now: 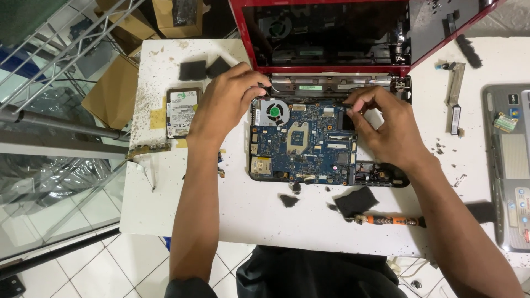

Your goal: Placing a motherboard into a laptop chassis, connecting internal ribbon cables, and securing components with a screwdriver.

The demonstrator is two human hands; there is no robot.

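Two hands: both work at the far edge of a blue motherboard [309, 144] that lies in an opened laptop base at the middle of the white tabletop [243, 209].
Left hand [223, 102]: fingers curled and pinched together at the board's far-left corner, just beside the round fan [274, 112]; what the fingertips grip is hidden, possibly a thin cable.
Right hand [389, 127]: fingers bent and closed on a small dark part at the board's far-right corner; the part itself is too covered to name.
Board: seated flat in the dark lower shell, near edge facing the person, square socket at its centre.
Handling, as judged: light, thin and stiff, yet fragile; it likely flexes if lifted by one corner, and its connectors and fine leads look easy to tear. Bare edges and corners look the safest grip, away from the socket and fan blades.
Lid [331, 33]: red frame, screen removed, standing open at the tabletop's far edge, hinged to the base.
Drive [181, 112]: silver hard drive flat near the left edge, well apart from the board.
Screwdriver [386, 220]: orange-handled, lying along the near edge, just beside a dark foam scrap [356, 201].
Foam pads [193, 70]: dark squares near the far-left corner.
Palm rest [510, 165]: grey panel at the right edge.
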